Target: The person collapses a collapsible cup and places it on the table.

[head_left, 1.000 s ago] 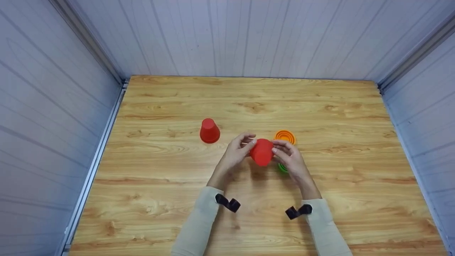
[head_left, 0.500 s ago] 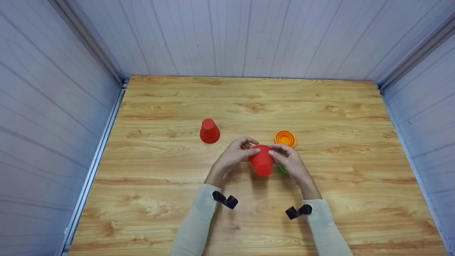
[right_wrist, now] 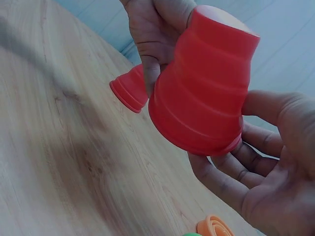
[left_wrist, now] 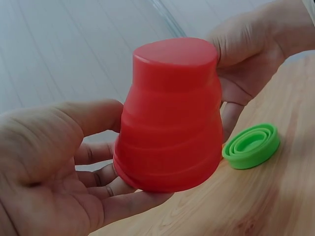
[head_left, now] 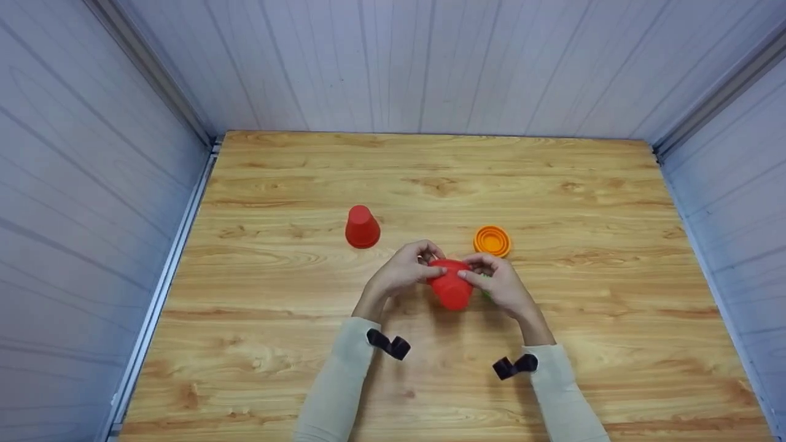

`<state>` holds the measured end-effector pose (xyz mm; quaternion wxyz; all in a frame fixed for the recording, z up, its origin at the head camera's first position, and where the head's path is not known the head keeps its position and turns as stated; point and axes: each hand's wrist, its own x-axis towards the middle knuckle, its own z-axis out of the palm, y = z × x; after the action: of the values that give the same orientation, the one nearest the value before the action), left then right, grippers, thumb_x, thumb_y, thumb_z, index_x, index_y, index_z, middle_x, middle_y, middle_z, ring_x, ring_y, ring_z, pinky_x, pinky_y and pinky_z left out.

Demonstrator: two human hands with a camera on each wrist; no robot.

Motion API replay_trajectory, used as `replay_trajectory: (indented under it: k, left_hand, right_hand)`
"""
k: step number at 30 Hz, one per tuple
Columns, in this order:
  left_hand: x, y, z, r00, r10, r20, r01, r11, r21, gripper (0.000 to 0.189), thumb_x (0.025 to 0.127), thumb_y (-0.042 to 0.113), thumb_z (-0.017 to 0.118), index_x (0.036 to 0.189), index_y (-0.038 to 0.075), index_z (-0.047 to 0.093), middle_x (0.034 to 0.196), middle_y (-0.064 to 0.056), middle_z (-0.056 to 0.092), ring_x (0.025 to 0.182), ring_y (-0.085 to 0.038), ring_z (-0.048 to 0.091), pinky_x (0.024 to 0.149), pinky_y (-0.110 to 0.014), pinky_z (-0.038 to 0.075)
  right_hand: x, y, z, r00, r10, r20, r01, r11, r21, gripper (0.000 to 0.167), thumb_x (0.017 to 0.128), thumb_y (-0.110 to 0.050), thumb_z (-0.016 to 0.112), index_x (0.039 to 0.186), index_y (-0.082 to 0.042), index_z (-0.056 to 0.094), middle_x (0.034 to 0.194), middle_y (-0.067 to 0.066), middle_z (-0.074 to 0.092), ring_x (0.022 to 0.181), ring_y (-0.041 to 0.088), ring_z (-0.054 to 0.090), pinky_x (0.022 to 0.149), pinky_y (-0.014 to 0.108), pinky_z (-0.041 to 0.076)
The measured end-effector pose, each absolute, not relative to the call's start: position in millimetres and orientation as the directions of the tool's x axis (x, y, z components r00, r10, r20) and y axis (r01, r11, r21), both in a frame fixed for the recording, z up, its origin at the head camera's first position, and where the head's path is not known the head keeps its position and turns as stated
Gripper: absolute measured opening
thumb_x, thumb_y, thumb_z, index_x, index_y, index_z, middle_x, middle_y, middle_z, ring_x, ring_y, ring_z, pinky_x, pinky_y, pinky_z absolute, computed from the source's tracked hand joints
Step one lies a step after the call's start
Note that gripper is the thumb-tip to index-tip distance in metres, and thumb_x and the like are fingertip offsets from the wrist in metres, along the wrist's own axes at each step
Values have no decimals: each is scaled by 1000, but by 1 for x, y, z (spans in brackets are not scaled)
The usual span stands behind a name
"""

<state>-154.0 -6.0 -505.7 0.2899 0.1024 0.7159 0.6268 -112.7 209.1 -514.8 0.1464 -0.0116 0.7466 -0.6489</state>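
Between both hands, raised over the table, is a red collapsible silicone cup (head_left: 454, 293), its narrow base tipped toward the person and its wide rim facing away. The left hand (head_left: 402, 268) pinches the rim side, thumb on the outer wall and fingers curled under the edge. On the opposite side the right hand (head_left: 501, 284) does likewise. In the left wrist view the cup (left_wrist: 172, 118) is extended, its ringed wall slightly wavy. A collapsed green cup (left_wrist: 252, 146) lies beneath the right hand, mostly hidden in the head view.
A second red cup (head_left: 362, 228) stands upside down, extended, left of the hands. Beyond the right hand lies a collapsed orange cup (head_left: 492, 240) on the wooden table (head_left: 276, 350). Pale panel walls (head_left: 393, 67) enclose the back and sides.
The held red cup has come slightly nearer the person, its base tilting further toward them. Both thumbs have shifted inward over its wall. The other cups have stayed put.
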Motion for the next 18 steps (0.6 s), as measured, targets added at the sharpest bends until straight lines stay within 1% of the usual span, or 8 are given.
replay_trajectory:
  k: [2,6,10,12,14,18]
  left_hand:
    - [-154,-6,-506,-813,509,-282,-198,215,957,22,84,6,68,104,3,60,88,-4,55,76,-13,53,67,-32,56]
    - [-153,-7,-506,-809,517,-281,-183,234,955,20,87,10,67,105,4,60,91,-4,56,79,-13,54,71,-35,57]
    - [-152,-11,-508,-773,557,-304,-226,206,952,22,92,12,59,112,3,59,99,-7,56,86,-15,56,78,-41,58]
    - [-152,-14,-509,-750,582,-314,-252,188,949,24,93,9,54,116,1,58,104,-9,55,90,-16,57,82,-44,57]
    - [-152,-16,-510,-735,600,-315,-267,171,949,28,93,6,51,119,0,56,107,-10,54,92,-17,57,84,-46,56]
    - [-153,-19,-511,-730,616,-297,-259,152,954,31,89,4,51,119,-1,56,108,-11,55,90,-17,58,82,-42,57]
  right_hand:
    - [-111,207,-507,-961,-202,-189,149,198,-969,31,87,-11,69,111,6,62,97,8,62,86,18,57,69,19,50]
    - [-106,202,-492,-967,-186,-171,122,252,-960,28,87,-9,68,109,7,62,96,10,63,85,20,58,69,19,50]
    - [-105,198,-484,-974,-162,-157,106,286,-952,25,87,-7,68,108,7,63,96,13,64,83,21,60,68,19,52]
    - [-104,197,-483,-976,-158,-151,99,297,-950,24,88,-7,67,108,7,63,96,15,64,81,19,61,67,20,53]
    - [-104,197,-483,-974,-162,-159,105,297,-949,24,88,-7,66,108,7,63,96,16,63,80,16,62,66,21,54]
    - [-103,198,-484,-966,-183,-184,131,268,-954,25,90,-5,64,111,7,62,97,15,64,78,11,63,66,22,56]
